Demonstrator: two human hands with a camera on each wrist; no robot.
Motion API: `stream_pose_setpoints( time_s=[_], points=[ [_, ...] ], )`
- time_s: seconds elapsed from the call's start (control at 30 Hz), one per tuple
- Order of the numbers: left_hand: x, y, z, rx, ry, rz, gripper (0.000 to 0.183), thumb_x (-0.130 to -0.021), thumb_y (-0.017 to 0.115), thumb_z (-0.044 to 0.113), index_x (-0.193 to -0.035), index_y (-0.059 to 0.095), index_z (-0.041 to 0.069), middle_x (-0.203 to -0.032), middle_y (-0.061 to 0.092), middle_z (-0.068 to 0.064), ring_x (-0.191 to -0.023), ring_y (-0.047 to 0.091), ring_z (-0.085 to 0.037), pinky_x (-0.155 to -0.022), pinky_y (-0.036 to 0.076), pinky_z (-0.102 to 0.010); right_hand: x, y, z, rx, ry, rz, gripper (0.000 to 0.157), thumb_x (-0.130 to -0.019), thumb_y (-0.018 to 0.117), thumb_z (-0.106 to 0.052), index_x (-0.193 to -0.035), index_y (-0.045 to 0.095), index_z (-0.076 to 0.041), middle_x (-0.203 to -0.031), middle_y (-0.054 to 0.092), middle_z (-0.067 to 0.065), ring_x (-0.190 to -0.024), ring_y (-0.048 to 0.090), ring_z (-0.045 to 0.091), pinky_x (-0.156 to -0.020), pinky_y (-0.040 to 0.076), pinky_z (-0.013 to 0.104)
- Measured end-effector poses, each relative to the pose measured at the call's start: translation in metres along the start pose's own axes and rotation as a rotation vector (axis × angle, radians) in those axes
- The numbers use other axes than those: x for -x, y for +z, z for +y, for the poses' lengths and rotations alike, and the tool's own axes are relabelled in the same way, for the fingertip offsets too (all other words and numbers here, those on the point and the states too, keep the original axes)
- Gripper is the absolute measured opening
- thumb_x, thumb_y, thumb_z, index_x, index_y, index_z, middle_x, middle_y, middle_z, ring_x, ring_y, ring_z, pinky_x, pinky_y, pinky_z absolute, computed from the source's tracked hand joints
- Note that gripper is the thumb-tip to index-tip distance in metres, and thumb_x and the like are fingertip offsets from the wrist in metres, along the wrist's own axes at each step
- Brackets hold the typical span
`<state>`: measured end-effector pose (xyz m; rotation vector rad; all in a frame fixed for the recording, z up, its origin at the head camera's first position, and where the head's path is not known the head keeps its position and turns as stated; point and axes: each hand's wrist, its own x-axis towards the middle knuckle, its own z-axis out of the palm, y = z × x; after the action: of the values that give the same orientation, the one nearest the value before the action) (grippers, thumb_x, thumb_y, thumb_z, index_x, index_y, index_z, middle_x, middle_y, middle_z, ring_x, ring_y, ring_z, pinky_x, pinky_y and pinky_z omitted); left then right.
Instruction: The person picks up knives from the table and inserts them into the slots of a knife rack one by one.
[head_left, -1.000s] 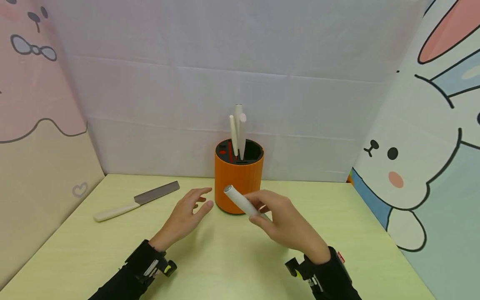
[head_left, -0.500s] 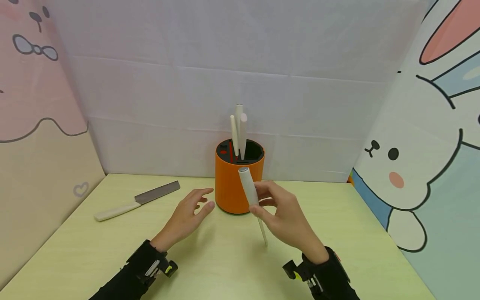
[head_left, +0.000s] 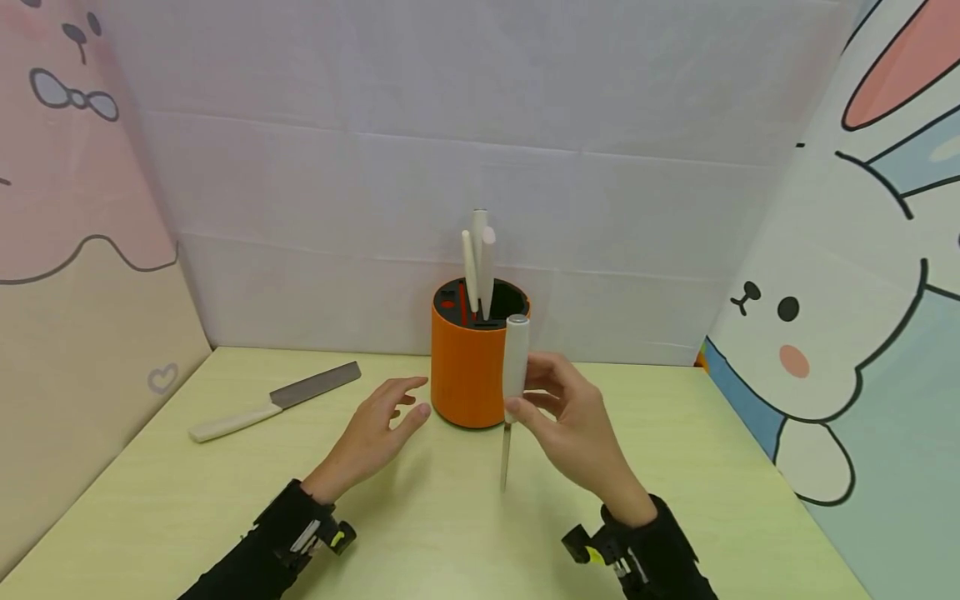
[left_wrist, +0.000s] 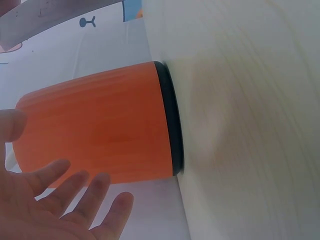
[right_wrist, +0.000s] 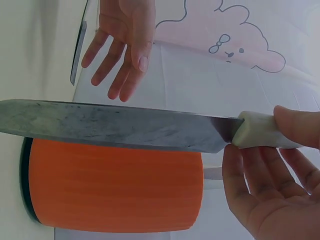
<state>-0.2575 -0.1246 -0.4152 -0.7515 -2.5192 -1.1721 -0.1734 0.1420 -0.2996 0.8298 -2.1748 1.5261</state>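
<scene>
My right hand (head_left: 573,425) pinches the white handle of a kitchen knife (head_left: 516,358) between thumb and fingers. The knife is upright, its blade pointing down, at the front right of an orange round knife block (head_left: 467,375). Seen from the right wrist, the long grey blade (right_wrist: 125,127) passes in front of the block. Three white knife handles (head_left: 470,271) stick up from the block's black top. My left hand (head_left: 375,429) hovers left of the block, fingers spread and holding nothing; the left wrist view shows its fingers (left_wrist: 117,215) apart from the orange wall.
A cleaver (head_left: 315,386) with a white handle lies on the pale wooden table (head_left: 450,533), left of my left hand. Behind the block hangs a white cloth backdrop (head_left: 315,208). Printed cartoon panels (head_left: 817,358) flank the table at both sides.
The knife in my right hand has swung from leaning left to upright, its handle rising and shifting right. The right hand has moved slightly up and right. My left hand has hardly moved.
</scene>
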Motion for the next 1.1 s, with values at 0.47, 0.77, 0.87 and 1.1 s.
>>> stream_pose_setpoints(
  time_s=[0.47,0.77,0.87,1.1],
  points=[
    [0.001,0.005,0.002,0.028,-0.013,-0.018,0.046,-0.098,0.054,0.040,-0.139,0.046,0.021,-0.135,0.048,-0.003,-0.111,0.052,-0.022,-0.089,0.048,-0.046,0.001,0.003,0.003,-0.026,0.042,0.056,0.041,-0.085,0.067,0.006,-0.122,0.051,-0.001,-0.112,0.056,0.012,-0.098,0.060,0.025,-0.087,0.052,0.034],
    [-0.002,0.002,0.019,0.084,0.077,0.018,0.045,-0.098,0.057,0.034,-0.139,0.047,0.018,-0.125,0.055,-0.003,-0.106,0.053,-0.013,-0.079,0.053,-0.034,0.000,0.006,0.005,-0.043,0.053,0.051,0.041,-0.086,0.067,0.005,-0.123,0.051,-0.001,-0.112,0.057,0.012,-0.098,0.060,0.025,-0.088,0.051,0.041],
    [-0.009,0.001,0.033,0.105,0.132,0.026,0.046,-0.097,0.057,0.036,-0.139,0.047,0.019,-0.121,0.056,-0.001,-0.105,0.052,-0.011,-0.079,0.053,-0.033,0.000,0.005,0.005,-0.037,0.048,0.051,0.041,-0.086,0.067,0.005,-0.124,0.051,-0.002,-0.112,0.057,0.012,-0.098,0.060,0.025,-0.088,0.051,0.043],
    [-0.035,0.000,0.079,0.179,0.300,0.062,0.042,-0.097,0.059,0.028,-0.136,0.049,0.016,-0.117,0.057,-0.001,-0.101,0.052,-0.011,-0.081,0.053,-0.030,0.001,0.004,0.006,-0.031,0.020,0.055,0.042,-0.086,0.067,0.005,-0.124,0.051,-0.001,-0.111,0.057,0.013,-0.097,0.060,0.026,-0.087,0.051,0.044]
  ],
)
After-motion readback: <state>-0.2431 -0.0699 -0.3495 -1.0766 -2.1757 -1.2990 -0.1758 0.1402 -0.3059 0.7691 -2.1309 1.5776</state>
